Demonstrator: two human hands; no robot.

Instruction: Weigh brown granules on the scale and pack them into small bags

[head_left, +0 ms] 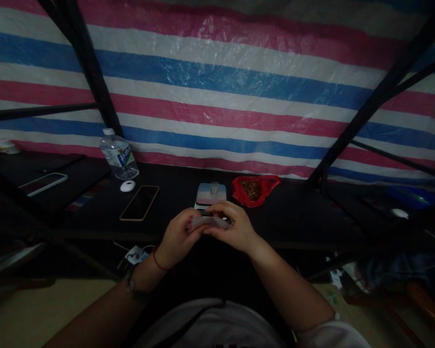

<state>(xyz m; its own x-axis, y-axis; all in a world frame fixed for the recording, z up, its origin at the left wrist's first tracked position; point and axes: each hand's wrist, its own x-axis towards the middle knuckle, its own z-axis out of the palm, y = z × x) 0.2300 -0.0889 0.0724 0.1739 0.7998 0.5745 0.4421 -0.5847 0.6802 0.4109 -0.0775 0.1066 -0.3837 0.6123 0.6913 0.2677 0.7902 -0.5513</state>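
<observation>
Between my two hands, at the table's front edge, is a small clear plastic bag [210, 221]. My left hand [177, 236] pinches its left end, and my right hand [236, 226] grips the right side with thumb and fingers. What the bag contains, if anything, is too dark to make out. Just beyond my fingers lies a small flat scale [202, 198], its front partly hidden by my hands. On its plate stands a little clear cup [214, 187]. Right of the scale, an opened red plastic bag [270, 184] holds a heap of small brass-coloured pieces [252, 189].
A dark phone [140, 203], a white earbud case [127, 186] and a clear bottle [119, 155] occupy the black table's [297, 217] left part. Another phone [45, 182] lies farther left. Black metal posts [94, 72] flank a striped plastic sheet [217, 96] behind.
</observation>
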